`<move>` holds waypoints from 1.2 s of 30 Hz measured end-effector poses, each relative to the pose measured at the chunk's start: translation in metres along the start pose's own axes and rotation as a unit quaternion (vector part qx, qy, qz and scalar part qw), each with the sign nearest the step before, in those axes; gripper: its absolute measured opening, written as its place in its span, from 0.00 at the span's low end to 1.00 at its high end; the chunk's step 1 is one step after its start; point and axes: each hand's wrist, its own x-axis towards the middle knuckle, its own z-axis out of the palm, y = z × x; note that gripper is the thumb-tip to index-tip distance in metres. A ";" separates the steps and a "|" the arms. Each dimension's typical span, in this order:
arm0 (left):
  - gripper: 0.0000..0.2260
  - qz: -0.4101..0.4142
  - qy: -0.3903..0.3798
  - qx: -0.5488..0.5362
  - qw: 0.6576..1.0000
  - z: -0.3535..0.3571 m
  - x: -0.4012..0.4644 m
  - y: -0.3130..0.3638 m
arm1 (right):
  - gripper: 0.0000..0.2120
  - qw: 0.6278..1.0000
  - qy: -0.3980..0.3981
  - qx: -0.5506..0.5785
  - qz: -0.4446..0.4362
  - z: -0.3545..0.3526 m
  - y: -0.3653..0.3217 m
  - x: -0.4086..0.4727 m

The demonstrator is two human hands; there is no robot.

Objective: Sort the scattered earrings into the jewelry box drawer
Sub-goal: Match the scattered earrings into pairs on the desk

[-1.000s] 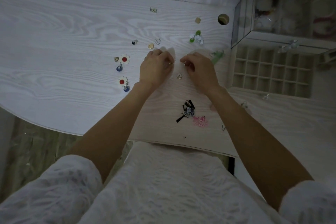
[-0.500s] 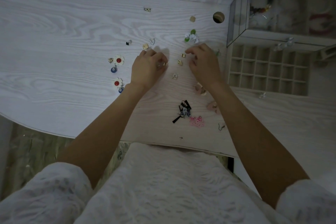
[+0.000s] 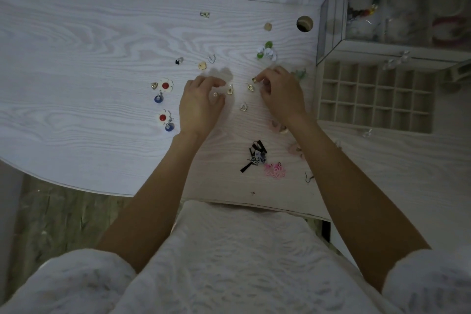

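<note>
Many small earrings lie scattered on the white wood-grain table [image 3: 89, 64]. My left hand [image 3: 200, 104] rests at the middle with curled fingers, and pinches a small pale earring [image 3: 216, 94]. My right hand [image 3: 281, 95] is just to its right, its fingertips pinching a small gold earring [image 3: 254, 80]. Between the hands lie a gold stud [image 3: 250, 87], a square gold hoop [image 3: 230, 90] and a heart-shaped hoop [image 3: 244, 107]. The open drawer [image 3: 318, 99], with several small empty compartments, sits to the right of my right hand.
The glass jewelry box [image 3: 331, 20] stands behind the drawer. Two red-centred flower earrings [image 3: 166, 85] with blue drops lie at the left, a green-white pair [image 3: 266, 52] beyond my right hand. Black [image 3: 256, 155] and pink [image 3: 274, 169] earrings lie near the front edge. A cable hole [image 3: 304, 23] is at the back.
My right hand has left the heart-shaped hoop and moved up to the small gold earrings, where its fingertips now close on one. My left hand has hardly moved.
</note>
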 end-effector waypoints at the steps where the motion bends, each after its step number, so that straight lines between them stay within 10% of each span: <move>1: 0.08 -0.004 0.011 -0.015 1.000 -0.004 -0.004 -0.001 | 0.11 1.000 -0.010 -0.001 -0.003 0.001 0.000 -0.003; 13: 0.11 -0.132 0.051 0.058 0.988 -0.053 -0.057 -0.057 | 0.14 0.992 -0.009 0.011 -0.128 0.024 -0.038 -0.023; 36: 0.08 -0.006 -0.065 0.080 0.995 -0.033 0.031 -0.033 | 0.08 0.993 0.014 0.016 -0.120 0.036 -0.066 -0.015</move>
